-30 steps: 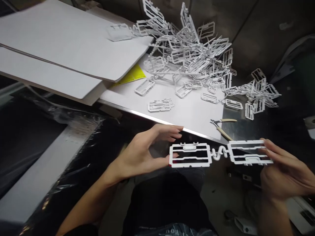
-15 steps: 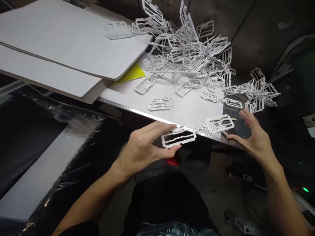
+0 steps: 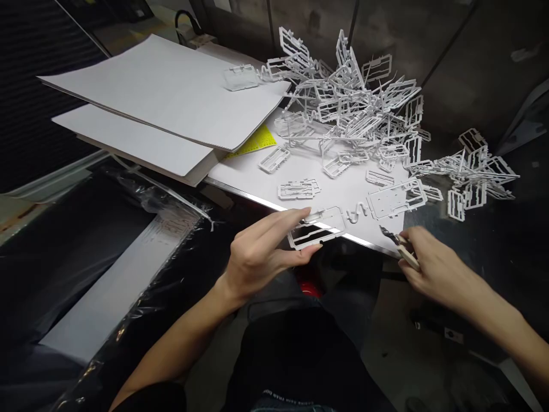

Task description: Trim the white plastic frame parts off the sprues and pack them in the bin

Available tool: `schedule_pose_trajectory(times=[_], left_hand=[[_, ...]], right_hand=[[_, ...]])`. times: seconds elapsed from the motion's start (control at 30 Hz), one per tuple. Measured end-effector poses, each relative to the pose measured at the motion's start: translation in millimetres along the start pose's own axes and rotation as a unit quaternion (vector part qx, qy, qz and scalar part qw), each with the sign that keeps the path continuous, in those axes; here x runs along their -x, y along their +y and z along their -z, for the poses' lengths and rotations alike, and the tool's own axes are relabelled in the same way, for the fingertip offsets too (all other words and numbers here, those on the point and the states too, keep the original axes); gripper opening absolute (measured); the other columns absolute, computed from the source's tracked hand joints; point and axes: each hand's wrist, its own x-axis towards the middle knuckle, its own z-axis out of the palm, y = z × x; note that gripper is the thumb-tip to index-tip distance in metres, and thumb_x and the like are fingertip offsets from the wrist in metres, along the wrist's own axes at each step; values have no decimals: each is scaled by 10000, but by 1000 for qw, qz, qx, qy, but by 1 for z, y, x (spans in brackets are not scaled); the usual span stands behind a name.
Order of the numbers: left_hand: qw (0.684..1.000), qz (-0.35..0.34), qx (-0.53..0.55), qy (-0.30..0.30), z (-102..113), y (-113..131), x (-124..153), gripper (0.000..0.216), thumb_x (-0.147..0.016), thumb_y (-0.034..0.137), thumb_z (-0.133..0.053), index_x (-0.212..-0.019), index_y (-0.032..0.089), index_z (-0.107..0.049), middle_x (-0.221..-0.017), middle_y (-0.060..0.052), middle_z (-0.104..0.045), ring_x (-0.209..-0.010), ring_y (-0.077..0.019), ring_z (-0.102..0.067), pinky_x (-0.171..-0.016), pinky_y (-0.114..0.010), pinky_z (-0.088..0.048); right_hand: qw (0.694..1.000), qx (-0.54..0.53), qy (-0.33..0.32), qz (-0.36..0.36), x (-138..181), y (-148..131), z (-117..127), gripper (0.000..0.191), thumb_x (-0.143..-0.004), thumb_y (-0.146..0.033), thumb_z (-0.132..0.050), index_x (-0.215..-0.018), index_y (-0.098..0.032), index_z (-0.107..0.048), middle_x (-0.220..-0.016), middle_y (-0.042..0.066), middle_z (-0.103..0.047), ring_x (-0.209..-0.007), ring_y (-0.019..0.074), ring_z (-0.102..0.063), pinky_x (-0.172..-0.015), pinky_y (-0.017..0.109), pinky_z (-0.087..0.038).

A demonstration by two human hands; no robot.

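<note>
My left hand (image 3: 266, 249) pinches one end of a white plastic frame piece (image 3: 338, 220) between thumb and fingers, above the table's front edge. The piece is two rectangular frames joined by a wavy link, and its far frame reaches out to the right. In my right hand (image 3: 433, 260) is a pair of small cutting pliers (image 3: 403, 249) with pale handles. Their dark jaws point up and left, just below the far frame and apart from it.
A tangled heap of similar white frames (image 3: 351, 109) covers the back of the white table (image 3: 253, 183), with several loose ones in front. White sheets (image 3: 171, 97) are stacked at the left over a yellow sheet (image 3: 257, 140). Black plastic wrap (image 3: 146, 286) lies lower left.
My right hand was open around the pliers on the table and has now closed on their handles. My left hand still holds the frame piece. The view has shifted.
</note>
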Motion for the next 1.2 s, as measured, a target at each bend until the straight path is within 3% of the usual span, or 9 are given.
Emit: schedule_pose_trajectory(times=[0.17, 0.47, 0.9, 1.2], left_hand=[[1000, 10, 10, -17, -5, 1, -2, 556, -873, 310, -850, -1384, 216, -652, -1219, -67, -779, -1084, -206, -770, -1027, -320, -647], [999, -14, 31, -37, -12, 6, -5, 591, -846, 271, -875, -1386, 188, -648, -1248, -73, -770, -1125, -199, -759, -1089, -296, -610], [998, -37, 30, -48, -17, 6, -4, 561, -864, 329, -858, -1364, 179, -653, -1227, -84, -776, -1103, -188, -763, -1074, -281, -610], [992, -3, 90, -87, -61, -18, -6, 456, -933, 367, -776, -1330, 163, -686, -1158, -114, -781, -1037, -200, -764, -943, -315, -635]], right_hand=[[973, -194, -123, -28, 8, -48, 8, 181, -1023, -392, -469, -1135, -285, -563, -711, -27, -612, -583, 208, -575, -567, 311, -387], [949, -265, -162, -60, 6, -55, 7, 330, -1057, -553, -460, -1150, -276, -614, -844, -8, -690, -746, 221, -647, -690, 341, -432], [945, -295, -121, -65, 8, -53, 5, 354, -1031, -551, -502, -1016, -241, -672, -725, -11, -649, -658, 193, -589, -617, 305, -409], [946, -296, -74, -108, -9, -31, -15, 447, -1011, -603, -467, -795, -224, -568, -570, -41, -493, -542, 158, -464, -548, 293, -321]])
